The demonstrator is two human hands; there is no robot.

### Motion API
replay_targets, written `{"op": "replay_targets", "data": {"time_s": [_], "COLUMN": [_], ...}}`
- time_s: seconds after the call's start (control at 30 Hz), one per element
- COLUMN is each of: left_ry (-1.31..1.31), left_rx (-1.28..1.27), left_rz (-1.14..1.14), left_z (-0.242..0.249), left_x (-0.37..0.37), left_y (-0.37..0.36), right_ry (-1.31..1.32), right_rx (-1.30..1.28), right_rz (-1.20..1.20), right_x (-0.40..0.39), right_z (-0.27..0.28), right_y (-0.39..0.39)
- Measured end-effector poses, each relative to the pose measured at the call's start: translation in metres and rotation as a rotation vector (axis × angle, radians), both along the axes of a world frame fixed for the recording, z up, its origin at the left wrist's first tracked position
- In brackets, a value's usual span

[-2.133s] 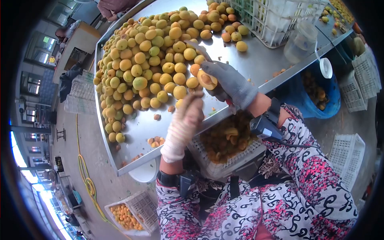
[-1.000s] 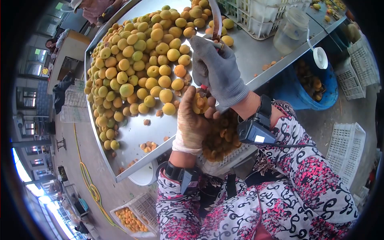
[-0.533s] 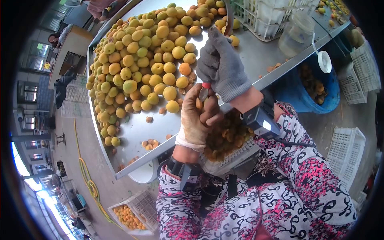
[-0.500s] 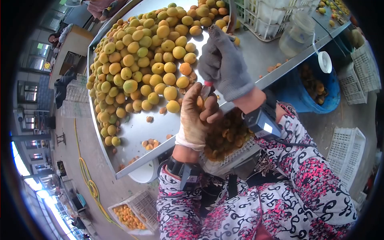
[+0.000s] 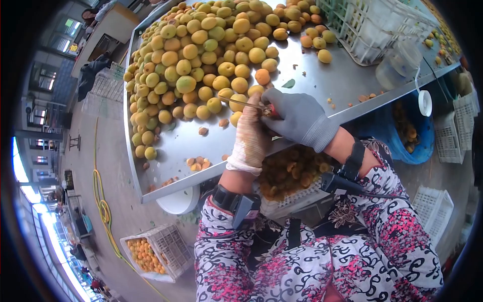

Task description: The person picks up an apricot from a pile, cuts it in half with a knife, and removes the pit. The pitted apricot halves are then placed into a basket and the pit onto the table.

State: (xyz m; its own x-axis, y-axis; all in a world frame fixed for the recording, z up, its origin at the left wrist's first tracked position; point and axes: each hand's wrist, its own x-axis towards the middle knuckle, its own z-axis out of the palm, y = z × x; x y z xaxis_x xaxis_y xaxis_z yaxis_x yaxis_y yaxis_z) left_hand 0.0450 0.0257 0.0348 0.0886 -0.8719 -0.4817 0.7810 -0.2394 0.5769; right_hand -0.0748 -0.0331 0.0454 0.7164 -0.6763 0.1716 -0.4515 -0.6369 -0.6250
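My right hand (image 5: 299,118), in a grey glove, is closed around the red handle (image 5: 272,110) of a thin-bladed metal tool. Its narrow blade (image 5: 232,101) points left, across the fingers of my left hand (image 5: 251,133). That hand wears a stained whitish glove and is curled closed, touching the right hand; whatever lies inside it is hidden. Just beyond both hands, a big heap of yellow-orange apricots (image 5: 186,84) covers much of the metal table (image 5: 176,146). Below the hands, a white crate (image 5: 287,204) holds dark, brownish apricot pieces (image 5: 292,173).
Loose apricot stones (image 5: 197,164) lie near the table's raised edge. A white crate (image 5: 372,30) and a clear plastic jar (image 5: 397,68) stand at the right. A blue tub (image 5: 420,151) sits below. On the floor are a crate of apricots (image 5: 173,251) and a yellow hose (image 5: 103,206).
The tool has swung so its blade points left. My right hand has lowered and turned, its fingers meeting my left hand. The view has shifted, showing more of the table's right side.
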Motion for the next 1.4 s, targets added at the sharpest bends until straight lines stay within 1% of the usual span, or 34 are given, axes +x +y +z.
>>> {"op": "replay_targets", "data": {"time_s": [0.07,0.13,0.17,0.2,0.27,0.3,0.33,0.4,0.47,0.53,0.57,0.63,0.67,0.73,0.77,0.8,0.83,0.87,0.9,0.97,1.0,1.03,1.07,1.1,1.13,1.17,1.2,1.23,1.27,1.3,1.33,1.37,1.4], "left_ry": [-0.044,-0.044,-0.043,-0.046,-0.134,-0.175,-0.179,-0.065,-0.042,-0.139,-0.139,-0.302,-0.300,-0.395,-0.391,-0.501,-0.611,-0.610,-0.618,-0.649,-0.651,-0.757,-0.861,-0.870,-0.873,-0.942,-1.009,-0.947,-0.984,-1.152,-1.138,-1.304,-1.657], "left_rx": [-0.077,-0.102,-0.128,-0.130,-0.053,-0.109,-0.110,-0.164,-0.181,-0.233,-0.233,-0.304,-0.303,-0.269,-0.271,-0.144,-0.018,-0.021,-0.032,-0.057,-0.055,-0.158,-0.261,-0.272,-0.269,-0.282,-0.294,-0.304,-0.119,-0.378,-0.339,-0.169,-0.048], "left_rz": [0.041,0.063,0.079,0.090,0.096,0.058,0.067,0.014,0.017,0.043,0.044,0.064,0.065,0.110,0.104,0.026,-0.052,-0.058,-0.108,-0.247,-0.248,-0.383,-0.517,-0.599,-0.594,-0.735,-0.878,-0.759,-0.626,-0.371,-0.065,0.008,0.070], "left_z": [0.000,-0.002,-0.003,-0.002,-0.001,-0.007,-0.012,-0.023,-0.022,-0.020,-0.019,-0.015,-0.017,-0.019,-0.009,0.003,0.014,0.016,0.019,0.029,0.025,0.023,0.023,0.024,0.034,0.044,0.049,0.045,0.059,0.035,-0.002,0.011,-0.014], "left_x": [0.001,0.002,0.003,0.002,0.002,0.005,0.007,0.010,0.009,0.007,0.006,0.004,0.004,0.003,0.002,0.004,0.005,0.005,0.005,0.003,0.002,0.000,0.000,0.000,0.000,0.002,0.007,0.018,0.028,0.053,0.080,0.095,0.130], "left_y": [0.002,0.001,0.001,0.002,0.004,0.004,0.003,0.000,-0.002,-0.001,-0.001,0.000,0.000,-0.003,0.001,0.009,0.016,0.020,0.023,0.033,0.035,0.036,0.039,0.047,0.048,0.050,0.052,0.054,0.054,0.046,0.038,0.033,0.026], "right_ry": [0.011,0.021,-0.020,-0.061,-0.086,-0.109,-0.112,-0.147,-0.175,-0.201,-0.223,-0.244,-0.262,-0.277,-0.289,-0.301,-0.373,-0.446,-0.431,-0.388,-0.344,-0.284,-0.286,-0.227,-0.167,-0.234,-0.234,-0.274,-0.314,-0.364,-0.366,-0.369,-0.372], "right_rx": [0.007,0.013,0.039,0.064,0.101,0.142,0.141,0.122,0.106,0.091,0.070,0.048,0.035,0.020,-0.014,-0.047,0.000,0.046,0.219,0.231,0.243,0.265,0.267,0.328,0.388,0.382,0.381,0.473,0.564,0.634,0.631,0.656,0.682], "right_rz": [-0.009,-0.014,-0.014,-0.012,0.016,0.032,0.042,0.044,0.034,0.020,0.009,0.000,-0.003,-0.014,-0.102,-0.192,-0.220,-0.247,-0.258,-0.224,-0.184,-0.184,-0.178,-0.171,-0.164,-0.134,-0.130,-0.172,-0.214,-0.221,-0.219,-0.225,-0.230], "right_x": [0.002,0.005,0.006,0.006,0.006,0.006,0.006,0.006,0.007,0.006,0.005,0.006,0.006,0.005,0.005,0.004,0.004,0.002,-0.002,-0.002,-0.002,-0.002,-0.001,0.000,0.001,0.002,0.001,0.000,-0.001,-0.002,-0.002,-0.002,-0.003], "right_z": [0.003,0.002,-0.002,-0.005,-0.006,-0.006,-0.006,-0.006,-0.005,-0.005,-0.006,-0.007,-0.007,-0.008,-0.010,-0.011,-0.009,-0.006,-0.003,-0.009,-0.012,-0.012,-0.011,-0.007,-0.005,-0.014,-0.016,-0.012,-0.006,0.003,0.006,0.008,0.009], "right_y": [0.002,0.004,0.004,0.004,0.002,0.001,0.000,0.002,0.005,0.007,0.008,0.008,0.008,0.005,0.000,-0.005,-0.016,-0.023,-0.025,-0.028,-0.029,-0.028,-0.027,-0.026,-0.025,-0.030,-0.032,-0.032,-0.032,-0.027,-0.025,-0.023,-0.022]}}
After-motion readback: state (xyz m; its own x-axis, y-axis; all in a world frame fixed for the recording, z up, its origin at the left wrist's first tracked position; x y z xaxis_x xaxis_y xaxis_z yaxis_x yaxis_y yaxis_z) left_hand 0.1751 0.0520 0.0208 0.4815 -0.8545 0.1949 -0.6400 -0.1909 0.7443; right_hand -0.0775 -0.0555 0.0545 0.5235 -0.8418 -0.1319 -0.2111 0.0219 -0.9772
